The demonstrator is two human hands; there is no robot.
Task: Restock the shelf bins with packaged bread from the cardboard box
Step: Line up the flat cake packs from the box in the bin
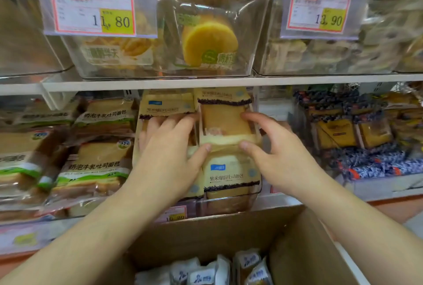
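A clear shelf bin (229, 202) on the lower shelf holds several packs of toast bread with cream and purple wrappers. My left hand (169, 147) lies on the left packs, fingers reaching into the bin and thumb pressing the top of the front pack (231, 177). My right hand (272, 149) pinches the upright pack (225, 122) in the middle, fingers behind it and thumb at its front. The cardboard box (206, 234) stands open below the shelf, with several white-wrapped bread packs (206, 271) at its bottom.
Green-labelled toast packs (96, 163) fill the bin to the left. Dark blue and yellow packs (357, 133) sit to the right. Above, clear bins hold round yellow cakes (209, 40) behind price tags (93, 11) reading 11.80 and 13.90.
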